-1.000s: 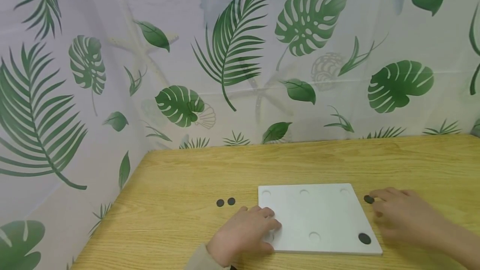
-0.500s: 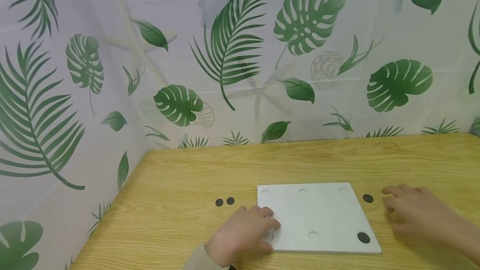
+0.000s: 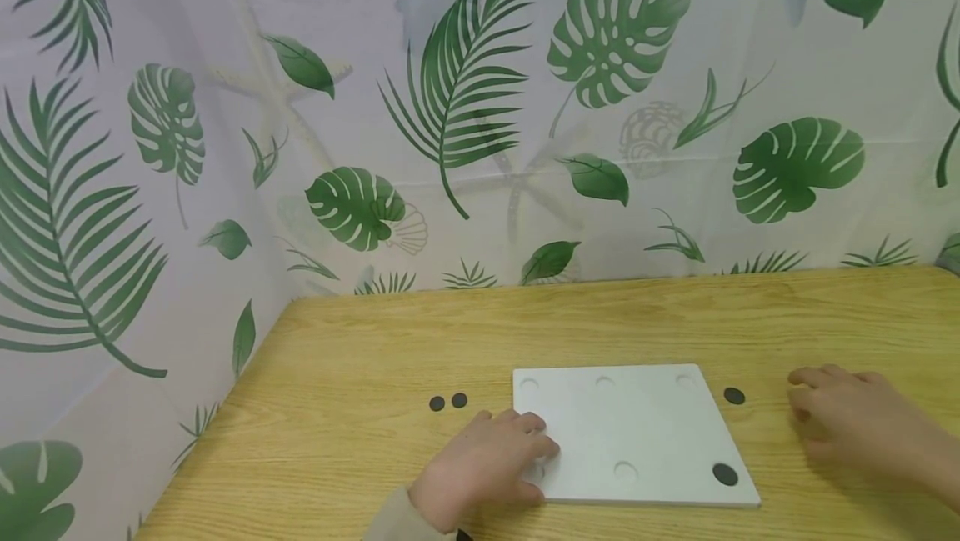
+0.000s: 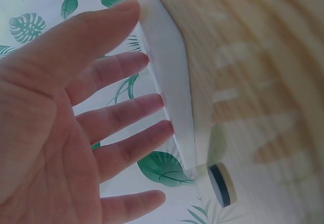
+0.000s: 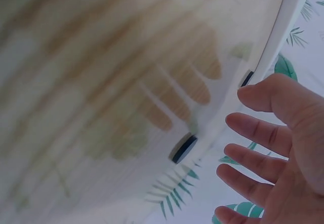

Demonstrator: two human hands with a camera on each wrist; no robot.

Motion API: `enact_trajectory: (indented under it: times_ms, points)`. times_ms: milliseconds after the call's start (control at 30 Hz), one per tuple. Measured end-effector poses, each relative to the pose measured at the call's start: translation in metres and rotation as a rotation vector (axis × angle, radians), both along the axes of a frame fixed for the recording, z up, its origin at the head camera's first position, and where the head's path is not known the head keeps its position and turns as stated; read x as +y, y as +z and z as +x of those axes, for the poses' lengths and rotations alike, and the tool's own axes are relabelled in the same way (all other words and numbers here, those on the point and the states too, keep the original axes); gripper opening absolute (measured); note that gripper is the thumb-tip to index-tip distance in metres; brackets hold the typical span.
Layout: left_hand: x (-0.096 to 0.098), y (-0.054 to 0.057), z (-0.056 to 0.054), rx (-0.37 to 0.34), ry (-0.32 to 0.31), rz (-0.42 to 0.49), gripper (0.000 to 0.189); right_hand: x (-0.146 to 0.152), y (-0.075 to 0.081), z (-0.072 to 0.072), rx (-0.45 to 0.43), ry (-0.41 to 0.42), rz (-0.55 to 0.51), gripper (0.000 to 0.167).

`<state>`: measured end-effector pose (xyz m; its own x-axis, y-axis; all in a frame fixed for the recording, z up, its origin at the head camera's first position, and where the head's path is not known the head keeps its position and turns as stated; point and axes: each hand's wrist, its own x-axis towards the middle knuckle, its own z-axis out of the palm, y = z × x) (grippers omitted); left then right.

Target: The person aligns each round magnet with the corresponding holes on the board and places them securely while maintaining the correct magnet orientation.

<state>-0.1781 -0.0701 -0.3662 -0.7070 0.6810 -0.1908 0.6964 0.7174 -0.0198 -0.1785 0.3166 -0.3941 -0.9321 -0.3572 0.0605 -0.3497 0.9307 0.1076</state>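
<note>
A white board [image 3: 637,424] with shallow round recesses lies flat on the table. One black disc [image 3: 725,474] sits at its near right corner. My left hand [image 3: 491,462] rests on the board's near left part, fingers spread in the left wrist view, where the fingertips touch the board. To the right, my right hand [image 3: 862,420] hovers above the table, apart from the board and holding nothing; its fingers look relaxed in the right wrist view. Between that hand and the board, another black disc [image 3: 734,396] lies on the table, also visible as a dark disc [image 5: 183,148] in the right wrist view.
Two smaller-looking black discs, a left one [image 3: 437,403] and a right one [image 3: 460,400], lie side by side left of the board. The wood-grain table [image 3: 360,458] meets a white leaf-patterned cloth [image 3: 480,107] behind and at the left.
My right hand has moved right, away from the black disc beside the board, which stays on the table. The left hand keeps its place on the board.
</note>
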Motion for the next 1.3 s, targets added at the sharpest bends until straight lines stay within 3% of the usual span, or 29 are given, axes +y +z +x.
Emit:
enact_trajectory:
  times_ms: [467,967,1300]
  points:
    - [0.0,0.001,0.0,-0.018,0.007,0.01,0.042,0.017,-0.008,-0.005,-0.061,-0.077,0.035,0.032]
    - [0.0,0.001,0.001,-0.003,0.002,-0.003,0.041,0.032,-0.01,-0.007,-0.084,-0.079,0.045,0.024]
    - [0.0,-0.001,0.001,0.002,0.009,0.001,0.041,0.038,-0.011,-0.011,-0.188,-0.106,0.058,0.022]
